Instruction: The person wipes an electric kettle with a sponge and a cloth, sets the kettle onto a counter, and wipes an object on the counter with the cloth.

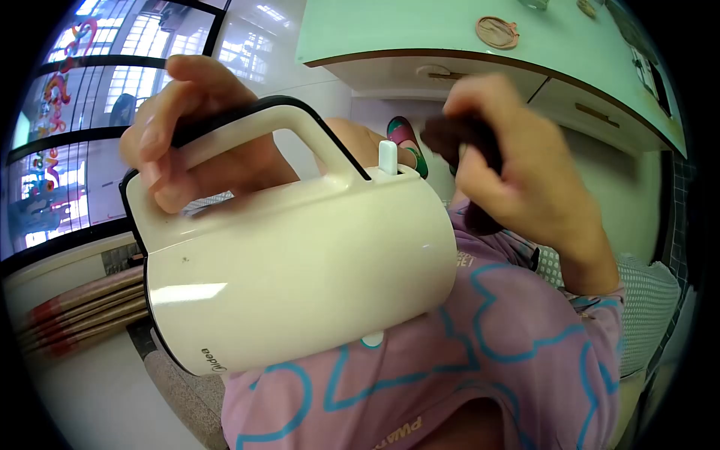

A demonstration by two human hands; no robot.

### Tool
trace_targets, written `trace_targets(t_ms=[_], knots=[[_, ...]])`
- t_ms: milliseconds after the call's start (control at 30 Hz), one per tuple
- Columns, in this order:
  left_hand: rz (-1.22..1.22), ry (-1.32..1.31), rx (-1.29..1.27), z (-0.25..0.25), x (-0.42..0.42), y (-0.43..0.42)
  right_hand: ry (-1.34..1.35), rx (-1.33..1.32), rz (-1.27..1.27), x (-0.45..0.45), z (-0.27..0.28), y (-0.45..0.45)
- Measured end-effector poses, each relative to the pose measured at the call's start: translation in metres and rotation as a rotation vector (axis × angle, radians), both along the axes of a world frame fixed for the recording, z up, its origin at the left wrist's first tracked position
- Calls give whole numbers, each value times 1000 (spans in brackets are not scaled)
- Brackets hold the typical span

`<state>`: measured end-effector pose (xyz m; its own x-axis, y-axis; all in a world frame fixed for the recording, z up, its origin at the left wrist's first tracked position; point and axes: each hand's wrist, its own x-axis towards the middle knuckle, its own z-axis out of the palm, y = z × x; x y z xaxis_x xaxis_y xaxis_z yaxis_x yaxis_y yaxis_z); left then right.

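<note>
A cream electric kettle (300,255) with black trim lies on its side across my lap, close to the camera. My left hand (199,124) is wrapped round its handle, with the fingers curled over the black strip. A pale lever (387,157) sticks up near the handle's right end. To the right, my right hand (525,161) is raised beside the kettle, apart from it and blurred by motion. Its fingers are closed on a dark brown cloth (444,141), which hangs out on both sides of the grip. The kettle's opening is not visible.
A green-topped cabinet (405,30) with drawers stands ahead, with a round pinkish item (497,33) on top. Below it is a foot in a green and purple slipper (405,139). Black-framed glass doors (82,97) and a bundle of long sticks (94,307) are at left.
</note>
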<state>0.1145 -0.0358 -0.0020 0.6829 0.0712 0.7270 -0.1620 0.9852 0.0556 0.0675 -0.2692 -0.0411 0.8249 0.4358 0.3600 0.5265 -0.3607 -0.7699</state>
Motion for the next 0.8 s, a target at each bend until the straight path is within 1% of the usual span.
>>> trace_targets(t_ms=[33, 67, 133, 167, 200, 300, 367, 400, 433, 467, 500, 533, 567, 600, 633, 667, 700, 733, 767, 800], knots=[[-21, -9, -7, -6, 4, 6, -4, 210, -95, 2, 13, 3], [47, 28, 42, -14, 5, 12, 22, 340, 27, 4, 23, 8], [272, 48, 133, -16, 12, 8, 58, 477, 140, 3, 32, 33], [429, 22, 170, -14, 16, 0, -89, 536, 264, 1, 27, 60], [318, 49, 85, -11, 11, -2, -240, 588, 393, 0, 21, 83], [291, -33, 168, -11, 16, 13, -249, 523, 596, 3, 13, 79], [162, 9, 184, -18, 18, 29, -200, 430, 560, 5, -14, 60], [226, -32, 292, -23, 24, 43, -187, 361, 546, 6, -31, 48], [233, -32, 290, -28, 30, 52, -150, 359, 494, 5, -45, 35], [169, -76, 338, -31, 34, 59, -14, 317, 417, 3, -62, 21], [105, -120, 387, -37, 38, 70, 276, 257, 267, -4, -74, 12], [86, -83, 430, -40, 41, 81, 291, 97, 250, 0, -82, 6], [65, -46, 472, -42, 45, 93, 287, 96, 254, -1, -83, 4], [70, -2, 456, -45, 47, 93, 160, 62, 110, 2, -72, 2], [73, 44, 441, -49, 49, 92, 77, 191, -3, 8, -66, 4], [60, 68, 480, -54, 56, 95, -15, 312, -117, 13, -60, 6], [66, 56, 479, -57, 56, 92, 164, 565, -4, 15, -41, 8], [110, 86, 546, -61, 55, 85, 340, 828, 90, 16, -23, 10], [154, 119, 612, -65, 54, 83, 244, 759, 274, 27, -31, 17], [93, 158, 650, -77, 64, 90, 151, 700, 461, 38, -40, 24]])
